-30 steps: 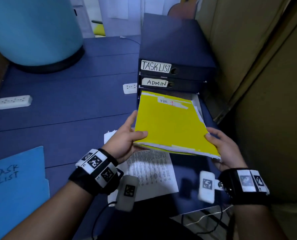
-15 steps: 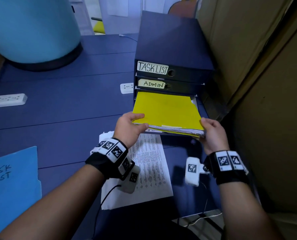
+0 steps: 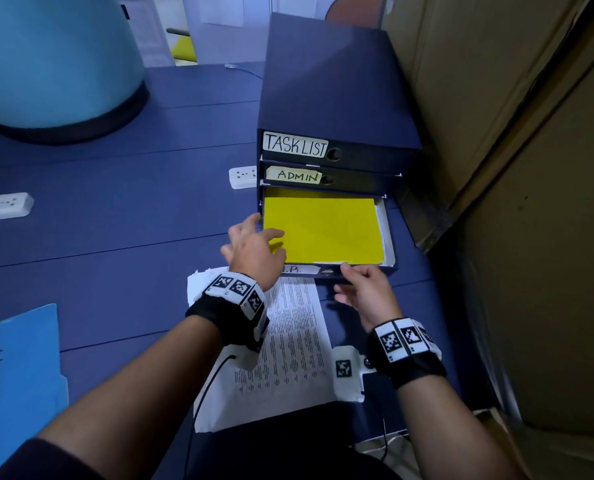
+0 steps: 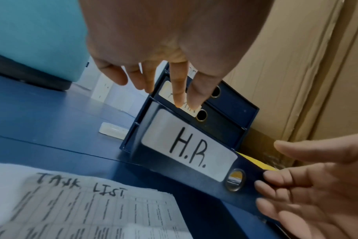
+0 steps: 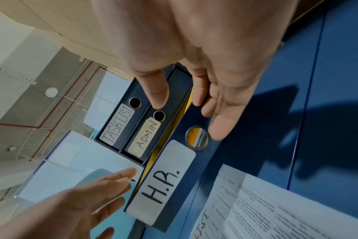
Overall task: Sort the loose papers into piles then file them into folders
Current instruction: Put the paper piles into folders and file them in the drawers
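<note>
A yellow folder [image 3: 323, 230] lies flat in the pulled-out bottom drawer [image 3: 389, 237] of a dark blue drawer unit [image 3: 330, 98]. The drawer front carries an "H.R." label [image 4: 190, 152]. My left hand [image 3: 264, 237] hovers over the folder's near left corner with spread fingers, holding nothing. My right hand [image 3: 354, 282] lays straight fingers [image 5: 217, 127] against the drawer front beside its round hole [image 5: 197, 138]. A stack of printed "TASK LIST" papers [image 3: 288, 341] lies on the blue table under my wrists.
The upper drawers marked "TASK LIST" [image 3: 295, 144] and "ADMIN" [image 3: 297, 175] are pushed in. A blue "TASK LIST" folder [image 3: 15, 375] lies at near left. Two white power strips [image 3: 1, 204] [image 3: 242, 176] and a big light-blue container [image 3: 53, 57] stand further back. Cardboard [image 3: 496, 133] walls the right.
Both hands carried the yellow folder forward, lowered it into the bottom drawer and let go. The right hand has dropped to the drawer front; the left has opened over the folder.
</note>
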`<state>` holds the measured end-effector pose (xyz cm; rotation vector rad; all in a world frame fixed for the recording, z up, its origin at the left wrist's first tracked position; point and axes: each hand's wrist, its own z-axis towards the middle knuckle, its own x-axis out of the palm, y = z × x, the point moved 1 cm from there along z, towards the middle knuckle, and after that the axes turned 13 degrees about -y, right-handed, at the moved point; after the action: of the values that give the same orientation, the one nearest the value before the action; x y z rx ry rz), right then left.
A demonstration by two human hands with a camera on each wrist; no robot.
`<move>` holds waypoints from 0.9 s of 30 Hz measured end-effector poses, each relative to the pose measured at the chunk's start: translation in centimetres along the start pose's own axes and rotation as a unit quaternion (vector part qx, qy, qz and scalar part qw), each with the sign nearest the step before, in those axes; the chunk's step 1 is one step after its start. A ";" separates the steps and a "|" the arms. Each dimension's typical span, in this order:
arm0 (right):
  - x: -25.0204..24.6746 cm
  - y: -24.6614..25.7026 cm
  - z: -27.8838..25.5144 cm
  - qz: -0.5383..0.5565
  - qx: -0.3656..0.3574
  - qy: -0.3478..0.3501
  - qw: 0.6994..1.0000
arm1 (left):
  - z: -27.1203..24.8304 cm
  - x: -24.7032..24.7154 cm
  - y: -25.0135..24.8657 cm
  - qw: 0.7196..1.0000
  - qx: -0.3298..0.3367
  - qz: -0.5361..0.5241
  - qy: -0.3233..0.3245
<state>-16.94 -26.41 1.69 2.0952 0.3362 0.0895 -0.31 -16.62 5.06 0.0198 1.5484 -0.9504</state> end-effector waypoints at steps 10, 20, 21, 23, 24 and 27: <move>3.8 3.2 4.9 -0.039 -0.062 -0.013 0.997 | -1.1 -2.1 6.7 0.990 -0.103 -0.096 -0.014; 8.6 8.2 9.6 -0.082 -0.134 -0.058 0.986 | -1.9 -2.2 10.4 0.981 -0.143 -0.129 -0.031; 8.6 8.1 9.5 -0.088 -0.146 -0.067 0.983 | -2.0 -2.1 10.6 0.980 -0.147 -0.129 -0.031; 8.5 7.6 9.3 -0.113 -0.159 -0.060 0.979 | -2.2 -1.9 11.1 0.979 -0.154 -0.131 -0.029; 8.4 7.3 9.1 -0.128 -0.162 -0.051 0.977 | -2.3 -1.8 11.3 0.978 -0.156 -0.132 -0.029; 7.9 6.1 8.5 -0.167 -0.167 -0.019 0.971 | -2.5 -1.7 11.6 0.977 -0.163 -0.134 -0.027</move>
<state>-6.44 -34.29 1.83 1.6812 0.6027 -0.0894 4.10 -6.73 -0.13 -0.4525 1.6660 -0.8848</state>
